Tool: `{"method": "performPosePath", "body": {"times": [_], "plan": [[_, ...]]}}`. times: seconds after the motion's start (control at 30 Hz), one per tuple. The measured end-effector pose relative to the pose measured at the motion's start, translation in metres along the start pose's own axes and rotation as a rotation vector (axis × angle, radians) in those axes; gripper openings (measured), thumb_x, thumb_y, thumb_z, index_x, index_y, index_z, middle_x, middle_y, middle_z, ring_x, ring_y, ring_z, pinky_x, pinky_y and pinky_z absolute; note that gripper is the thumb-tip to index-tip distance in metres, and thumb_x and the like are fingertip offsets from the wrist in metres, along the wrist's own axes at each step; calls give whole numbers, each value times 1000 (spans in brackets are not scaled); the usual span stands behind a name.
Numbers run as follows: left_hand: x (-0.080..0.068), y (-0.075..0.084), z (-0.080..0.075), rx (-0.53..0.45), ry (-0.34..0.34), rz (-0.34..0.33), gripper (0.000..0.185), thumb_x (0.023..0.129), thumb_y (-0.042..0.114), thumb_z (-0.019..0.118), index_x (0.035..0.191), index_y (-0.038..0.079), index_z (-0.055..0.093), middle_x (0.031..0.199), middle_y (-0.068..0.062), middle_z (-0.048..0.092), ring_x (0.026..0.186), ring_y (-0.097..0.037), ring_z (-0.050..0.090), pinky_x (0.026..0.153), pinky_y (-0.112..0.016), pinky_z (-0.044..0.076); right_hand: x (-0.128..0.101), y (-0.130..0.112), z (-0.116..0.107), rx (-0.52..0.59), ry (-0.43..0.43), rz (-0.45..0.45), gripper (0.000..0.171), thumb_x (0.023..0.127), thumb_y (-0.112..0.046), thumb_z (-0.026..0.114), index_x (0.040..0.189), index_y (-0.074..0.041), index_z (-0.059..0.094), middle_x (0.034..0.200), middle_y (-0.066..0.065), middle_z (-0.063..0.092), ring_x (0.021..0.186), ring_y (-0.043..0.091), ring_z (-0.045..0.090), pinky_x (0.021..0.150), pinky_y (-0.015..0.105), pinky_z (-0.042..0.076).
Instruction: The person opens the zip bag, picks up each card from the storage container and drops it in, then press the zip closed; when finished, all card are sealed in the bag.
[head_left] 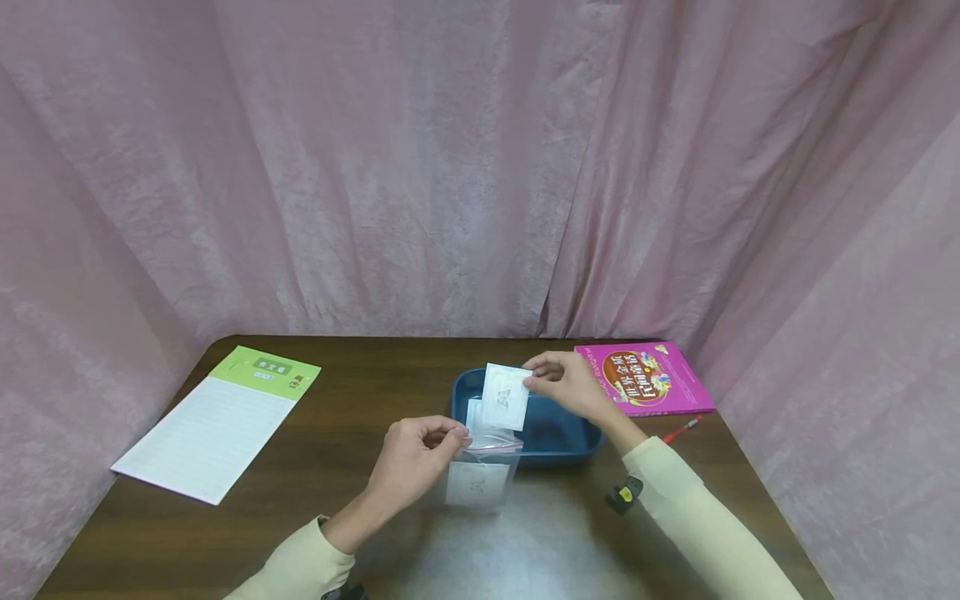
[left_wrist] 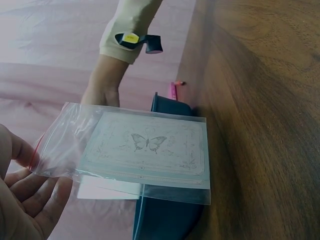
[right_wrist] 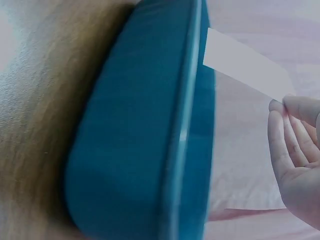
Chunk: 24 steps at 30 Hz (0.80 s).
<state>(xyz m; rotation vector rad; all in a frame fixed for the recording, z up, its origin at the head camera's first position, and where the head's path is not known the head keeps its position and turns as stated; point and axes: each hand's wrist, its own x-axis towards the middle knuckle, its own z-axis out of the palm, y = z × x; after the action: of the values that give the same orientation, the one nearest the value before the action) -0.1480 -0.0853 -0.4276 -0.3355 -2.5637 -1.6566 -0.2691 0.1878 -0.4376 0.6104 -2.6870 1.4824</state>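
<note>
My left hand pinches the top edge of a clear zip bag with a red seal line. Inside the bag lies a pale card printed with a butterfly and a fine border. My right hand holds a small white card by its right edge, between thumb and fingers, just above the bag's mouth. In the right wrist view this card's plain side shows. A dark blue basin stands behind the bag, under the right hand. Another white corner peeks out left of the held card.
At the left lies a writing pad with a green header. A pink book rests at the back right, and a red pen lies in front of it. Pink curtains hang around the brown table.
</note>
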Motion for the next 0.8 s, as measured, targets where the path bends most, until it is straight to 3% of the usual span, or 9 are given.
{"method": "performPosePath", "body": {"times": [0.27,0.8], "plan": [[-1,-1,0,-4,4,-3,11,96,16,72,91,11,80,84,2,77,70,-12,67,60,-25,52,-8,-25,-9,-57,61,-73,19,88,-14,82,105,-9,77,92,6,77,78,17,73,67,29,59],[1,-4,3,-19,13,-3,10,95,15,72,90,11,80,84,3,78,71,-10,68,61,-24,53,-22,-68,-22,-58,143,-168,20,88,-16,82,106,-10,77,92,4,77,76,14,72,65,28,57]]}}
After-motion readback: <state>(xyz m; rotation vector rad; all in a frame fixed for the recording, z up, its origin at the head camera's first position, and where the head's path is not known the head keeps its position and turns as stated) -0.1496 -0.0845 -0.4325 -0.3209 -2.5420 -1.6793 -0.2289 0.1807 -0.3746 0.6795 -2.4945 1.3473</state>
